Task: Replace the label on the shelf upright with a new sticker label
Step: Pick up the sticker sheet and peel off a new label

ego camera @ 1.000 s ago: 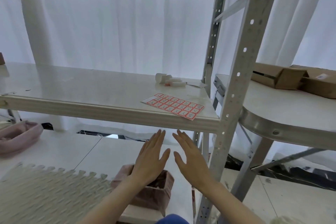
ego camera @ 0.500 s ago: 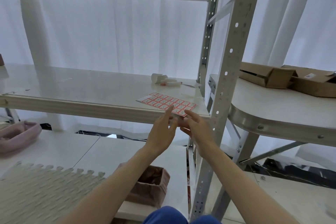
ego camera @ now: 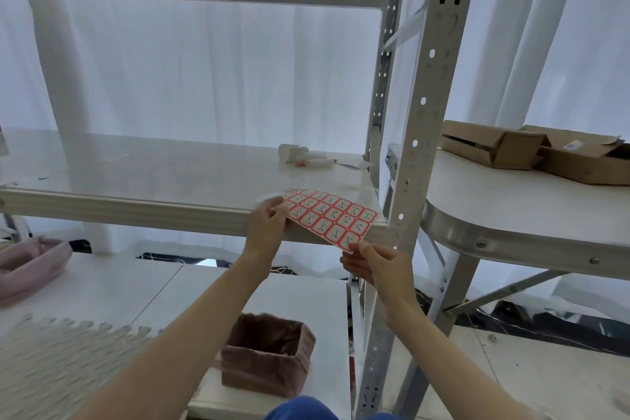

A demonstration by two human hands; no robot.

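Note:
A sheet of red-bordered sticker labels (ego camera: 332,216) is held tilted at the front right corner of the white shelf board (ego camera: 143,174). My left hand (ego camera: 267,227) pinches the sheet's left end. My right hand (ego camera: 376,264) pinches its near right corner from below. The grey perforated shelf upright (ego camera: 414,160) rises just right of the sheet. I see no old label on the upright's visible face.
A white cup and small tubes (ego camera: 303,155) lie at the back of the shelf. Cardboard boxes (ego camera: 531,152) sit on a rounded white table (ego camera: 511,208) to the right. A pink bin (ego camera: 269,355) stands below, a pink basket (ego camera: 30,264) at left.
Both hands rose from below the shelf to the label sheet, took hold of it and lifted it off the board, tilting it toward me.

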